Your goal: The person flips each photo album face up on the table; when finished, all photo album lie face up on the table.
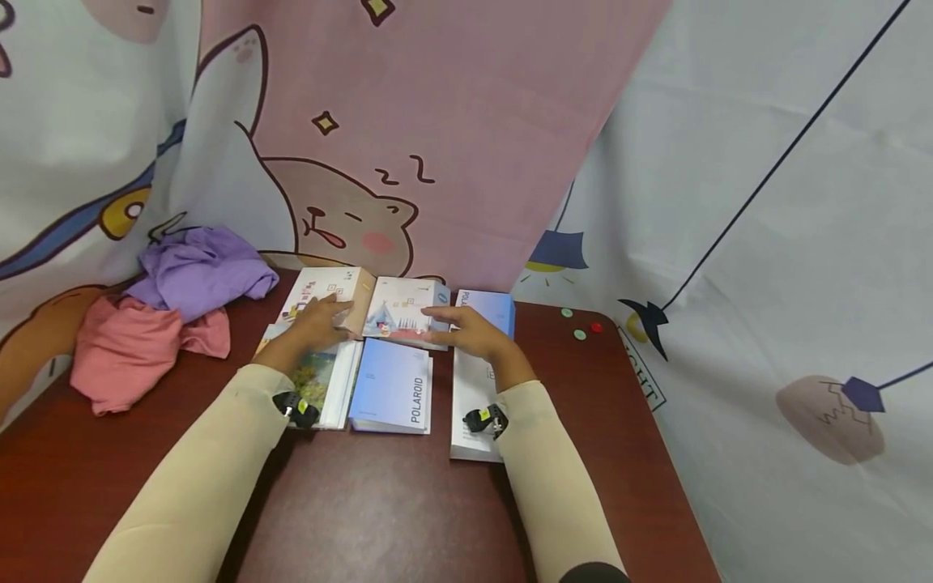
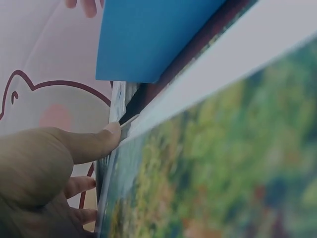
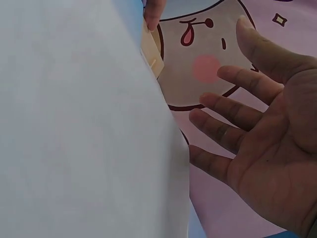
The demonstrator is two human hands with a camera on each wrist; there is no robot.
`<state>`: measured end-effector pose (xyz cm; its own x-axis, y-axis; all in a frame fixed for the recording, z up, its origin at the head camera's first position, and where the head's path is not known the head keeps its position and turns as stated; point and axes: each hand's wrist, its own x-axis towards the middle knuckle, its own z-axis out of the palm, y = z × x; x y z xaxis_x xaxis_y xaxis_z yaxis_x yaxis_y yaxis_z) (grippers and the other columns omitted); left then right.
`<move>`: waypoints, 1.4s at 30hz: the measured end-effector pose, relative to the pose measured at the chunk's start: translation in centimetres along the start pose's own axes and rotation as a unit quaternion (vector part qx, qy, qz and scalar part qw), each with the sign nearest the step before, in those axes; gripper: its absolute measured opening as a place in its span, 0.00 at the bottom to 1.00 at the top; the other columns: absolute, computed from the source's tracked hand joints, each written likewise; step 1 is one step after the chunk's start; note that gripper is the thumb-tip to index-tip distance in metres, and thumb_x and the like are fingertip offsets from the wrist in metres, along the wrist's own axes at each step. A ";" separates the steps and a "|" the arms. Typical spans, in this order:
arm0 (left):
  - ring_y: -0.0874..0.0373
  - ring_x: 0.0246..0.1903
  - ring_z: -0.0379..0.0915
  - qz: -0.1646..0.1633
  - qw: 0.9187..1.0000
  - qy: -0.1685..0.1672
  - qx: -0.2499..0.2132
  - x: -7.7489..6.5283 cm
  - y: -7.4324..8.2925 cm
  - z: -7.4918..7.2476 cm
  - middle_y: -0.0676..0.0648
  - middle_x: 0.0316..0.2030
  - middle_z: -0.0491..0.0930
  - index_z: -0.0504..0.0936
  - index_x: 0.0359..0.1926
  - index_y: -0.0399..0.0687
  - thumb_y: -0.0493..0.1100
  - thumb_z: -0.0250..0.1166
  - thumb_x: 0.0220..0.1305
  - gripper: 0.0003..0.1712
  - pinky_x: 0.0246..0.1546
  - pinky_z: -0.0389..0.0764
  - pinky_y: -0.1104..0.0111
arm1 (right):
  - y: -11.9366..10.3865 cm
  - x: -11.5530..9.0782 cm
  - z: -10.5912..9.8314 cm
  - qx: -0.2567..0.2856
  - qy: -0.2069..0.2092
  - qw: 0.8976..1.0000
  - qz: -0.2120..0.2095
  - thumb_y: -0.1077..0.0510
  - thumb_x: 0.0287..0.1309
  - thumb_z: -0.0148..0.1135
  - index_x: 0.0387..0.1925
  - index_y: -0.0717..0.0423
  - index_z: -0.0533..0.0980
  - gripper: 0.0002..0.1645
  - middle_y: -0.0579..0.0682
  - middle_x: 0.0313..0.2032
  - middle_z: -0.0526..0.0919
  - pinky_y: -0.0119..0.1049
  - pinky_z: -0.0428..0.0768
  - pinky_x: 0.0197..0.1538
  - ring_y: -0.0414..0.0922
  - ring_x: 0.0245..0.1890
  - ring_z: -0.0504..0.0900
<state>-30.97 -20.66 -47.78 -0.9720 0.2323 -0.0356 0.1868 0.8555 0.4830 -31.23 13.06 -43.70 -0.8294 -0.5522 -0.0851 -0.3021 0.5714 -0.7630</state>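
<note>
My left hand point(image 1: 315, 325) lies over the near part of an illustrated book point(image 1: 321, 285) at the back left, thumb and fingers straight toward its beige side. In the left wrist view the thumb point(image 2: 96, 144) reaches the far end of a landscape-covered book point(image 2: 223, 168); more fingers show lower down. Beside the first book lies another illustrated book point(image 1: 401, 312) with a tent on its cover. My right hand point(image 1: 475, 334) has its fingertips at that book's right side. The right wrist view shows this hand point(image 3: 267, 119) with fingers straight and spread, holding nothing.
A blue "POLAROID" book point(image 1: 389, 385) lies in the front middle. Under the right forearm is a white book point(image 1: 470, 397), with another blue book point(image 1: 490, 306) behind it. Purple cloth point(image 1: 207, 271) and pink cloth point(image 1: 127, 352) are heaped left. Small red and green discs point(image 1: 579, 334) lie right.
</note>
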 end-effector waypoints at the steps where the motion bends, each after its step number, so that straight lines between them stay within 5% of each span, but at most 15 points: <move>1: 0.17 0.82 0.44 0.000 1.000 0.001 0.003 0.0 0.0 0.0 0.26 0.84 0.52 0.65 0.83 0.43 0.48 0.71 0.74 0.43 0.79 0.52 0.25 | 0.0 0.1 0.0 -0.002 -0.001 1.000 -0.001 0.44 0.72 0.71 0.80 0.49 0.72 0.40 0.56 0.79 0.74 0.63 0.66 0.83 0.57 0.83 0.68; 15: 0.22 0.85 0.31 -0.049 0.998 -0.042 0.026 0.6 0.2 -0.2 0.37 0.89 0.43 0.57 0.88 0.54 0.53 0.63 0.81 0.43 0.74 0.41 0.16 | -1.2 1.0 0.5 -0.009 -0.031 0.999 -0.001 0.46 0.73 0.71 0.78 0.51 0.74 0.38 0.57 0.78 0.75 0.61 0.68 0.82 0.57 0.82 0.70; 23: 0.17 0.81 0.46 -0.012 0.995 -0.052 0.082 0.7 0.7 -1.0 0.30 0.85 0.51 0.61 0.86 0.51 0.48 0.60 0.83 0.37 0.75 0.58 0.23 | -1.7 1.7 0.8 -0.042 -0.047 0.998 -0.014 0.45 0.75 0.68 0.78 0.50 0.74 0.36 0.55 0.78 0.76 0.59 0.71 0.81 0.57 0.81 0.72; 42: 0.25 0.82 0.52 0.078 0.997 -0.012 0.023 -0.1 -1.4 -2.0 0.24 0.82 0.54 0.60 0.85 0.38 0.47 0.57 0.85 0.36 0.82 0.56 0.35 | -4.3 3.5 1.9 -0.056 -0.078 0.995 -0.041 0.42 0.76 0.68 0.79 0.53 0.72 0.39 0.57 0.80 0.73 0.57 0.68 0.83 0.57 0.82 0.70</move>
<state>-31.38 -22.83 -46.71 -0.9272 0.3742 0.0153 0.3418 0.8289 0.4429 -31.92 7.54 -41.91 -0.7200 -0.6817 -0.1301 -0.4234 0.5800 -0.6960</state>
